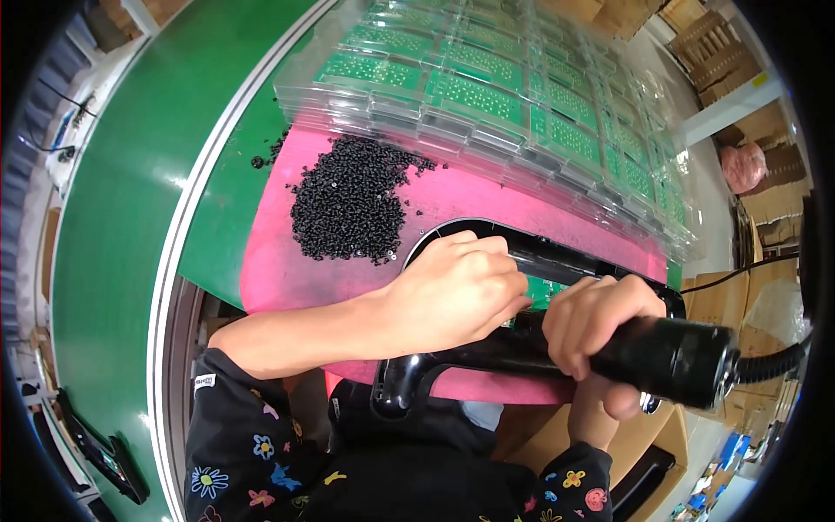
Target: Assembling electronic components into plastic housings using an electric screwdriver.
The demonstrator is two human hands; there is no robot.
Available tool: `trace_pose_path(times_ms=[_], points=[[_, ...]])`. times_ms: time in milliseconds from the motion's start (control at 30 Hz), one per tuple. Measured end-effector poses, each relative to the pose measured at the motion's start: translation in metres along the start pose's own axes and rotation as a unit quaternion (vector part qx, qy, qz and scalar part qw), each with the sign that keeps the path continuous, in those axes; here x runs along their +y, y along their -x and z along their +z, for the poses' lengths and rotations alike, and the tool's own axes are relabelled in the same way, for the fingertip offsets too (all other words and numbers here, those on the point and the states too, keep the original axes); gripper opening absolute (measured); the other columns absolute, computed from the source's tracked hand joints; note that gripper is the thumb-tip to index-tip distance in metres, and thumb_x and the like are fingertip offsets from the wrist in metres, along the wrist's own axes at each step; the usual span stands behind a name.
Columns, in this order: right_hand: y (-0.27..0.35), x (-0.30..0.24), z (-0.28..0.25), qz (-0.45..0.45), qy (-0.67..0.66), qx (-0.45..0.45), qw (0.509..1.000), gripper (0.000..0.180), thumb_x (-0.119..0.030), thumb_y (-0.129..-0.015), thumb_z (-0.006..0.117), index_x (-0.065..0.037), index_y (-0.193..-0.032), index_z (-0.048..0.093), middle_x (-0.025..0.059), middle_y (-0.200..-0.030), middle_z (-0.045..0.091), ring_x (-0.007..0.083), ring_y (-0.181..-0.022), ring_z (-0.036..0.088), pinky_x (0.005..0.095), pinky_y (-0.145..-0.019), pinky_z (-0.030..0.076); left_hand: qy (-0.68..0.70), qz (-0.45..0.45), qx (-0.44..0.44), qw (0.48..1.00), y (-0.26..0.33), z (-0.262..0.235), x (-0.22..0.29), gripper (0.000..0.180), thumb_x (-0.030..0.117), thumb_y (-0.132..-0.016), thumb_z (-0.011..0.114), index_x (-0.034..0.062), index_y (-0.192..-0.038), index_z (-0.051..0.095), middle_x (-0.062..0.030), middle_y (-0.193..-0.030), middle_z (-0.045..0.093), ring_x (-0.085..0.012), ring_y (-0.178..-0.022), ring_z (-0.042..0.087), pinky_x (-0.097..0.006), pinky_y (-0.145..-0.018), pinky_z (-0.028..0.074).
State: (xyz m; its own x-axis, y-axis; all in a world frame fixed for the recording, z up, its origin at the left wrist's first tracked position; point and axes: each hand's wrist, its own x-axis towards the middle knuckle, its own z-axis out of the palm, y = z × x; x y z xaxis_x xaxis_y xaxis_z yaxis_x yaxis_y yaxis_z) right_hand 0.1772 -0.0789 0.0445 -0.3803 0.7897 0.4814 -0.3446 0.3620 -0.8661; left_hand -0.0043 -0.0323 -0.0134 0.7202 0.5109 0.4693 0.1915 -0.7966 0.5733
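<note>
My right hand (pixel 600 322) is wrapped round a black electric screwdriver (pixel 674 355), which lies nearly level with its tip toward my left hand. My left hand (pixel 465 283) is closed close to the screwdriver's tip. Its fingertips are turned away, so what they pinch, if anything, is hidden. Beneath both hands is a glossy black plastic housing (pixel 404 383) with a raised rim. Part of a green circuit board (pixel 541 291) shows inside it between my hands; the rest is covered.
Small black screws (pixel 348 204) lie in a heap on the pink mat (pixel 278 270), with a few strays on the green bench (pixel 217 252). Stacked clear trays (pixel 470 96) of green boards stand behind. A cardboard box (pixel 648 461) is below right; a cable (pixel 774 364) trails from the screwdriver.
</note>
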Motion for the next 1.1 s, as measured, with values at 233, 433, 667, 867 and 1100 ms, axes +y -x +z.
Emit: trace_pose_path(times_ms=[233, 433, 667, 867, 1100], points=[[0.011, -0.005, 0.001, -0.042, 0.005, 0.066, 0.997, 0.053, -0.047, -0.077, 0.082, -0.006, -0.093, 0.053, 0.0002, -0.059, 0.057, 0.0155, -0.048, 0.055, 0.0286, -0.052, 0.044, 0.001, -0.010, -0.093, 0.996, 0.004, -0.004, -0.003, 0.021, 0.015, -0.074, 0.075, 0.0037, -0.089, 0.065, -0.0069, -0.086, 0.064, -0.0247, -0.087, 0.061, -0.037, -0.074, 0.050], [0.019, -0.022, 0.003, -0.152, -0.001, 0.188, 0.970, 0.053, -0.052, -0.082, 0.075, -0.009, -0.093, 0.048, -0.0021, -0.059, 0.058, 0.0111, -0.044, 0.055, 0.0241, -0.045, 0.042, 0.100, 0.028, -0.085, 0.991, -0.002, -0.002, -0.002, 0.017, 0.016, -0.081, 0.072, 0.0020, -0.088, 0.066, -0.0083, -0.086, 0.065, -0.0271, -0.086, 0.061, -0.038, -0.075, 0.051], [0.024, -0.018, -0.002, -0.229, -0.008, 0.174, 0.958, 0.050, -0.050, -0.087, 0.070, -0.007, -0.098, 0.046, -0.0003, -0.066, 0.061, 0.0106, -0.047, 0.058, 0.0216, -0.044, 0.043, 0.146, 0.023, -0.084, 0.985, -0.006, -0.001, -0.004, 0.015, 0.015, -0.082, 0.073, 0.0017, -0.085, 0.067, -0.0082, -0.083, 0.068, -0.0273, -0.078, 0.062, -0.038, -0.073, 0.051], [0.027, -0.026, -0.008, -0.221, -0.025, 0.134, 0.966, 0.051, -0.047, -0.087, 0.072, -0.005, -0.101, 0.047, 0.0019, -0.069, 0.062, 0.0144, -0.049, 0.059, 0.0248, -0.046, 0.044, 0.149, 0.028, -0.076, 0.986, -0.012, 0.000, 0.001, 0.014, 0.011, -0.077, 0.077, 0.0015, -0.082, 0.069, -0.0080, -0.083, 0.069, -0.0253, -0.078, 0.065, -0.036, -0.072, 0.052], [0.038, -0.049, -0.020, -0.090, 0.127, 0.222, 0.962, 0.051, -0.052, -0.084, 0.069, -0.009, -0.094, 0.045, -0.0055, -0.059, 0.054, 0.0074, -0.042, 0.050, 0.0211, -0.044, 0.038, 0.141, -0.037, -0.094, 0.985, -0.018, -0.005, 0.006, 0.032, 0.007, -0.070, 0.082, 0.0041, -0.097, 0.065, -0.0082, -0.095, 0.067, -0.0262, -0.087, 0.065, -0.036, -0.072, 0.053]])
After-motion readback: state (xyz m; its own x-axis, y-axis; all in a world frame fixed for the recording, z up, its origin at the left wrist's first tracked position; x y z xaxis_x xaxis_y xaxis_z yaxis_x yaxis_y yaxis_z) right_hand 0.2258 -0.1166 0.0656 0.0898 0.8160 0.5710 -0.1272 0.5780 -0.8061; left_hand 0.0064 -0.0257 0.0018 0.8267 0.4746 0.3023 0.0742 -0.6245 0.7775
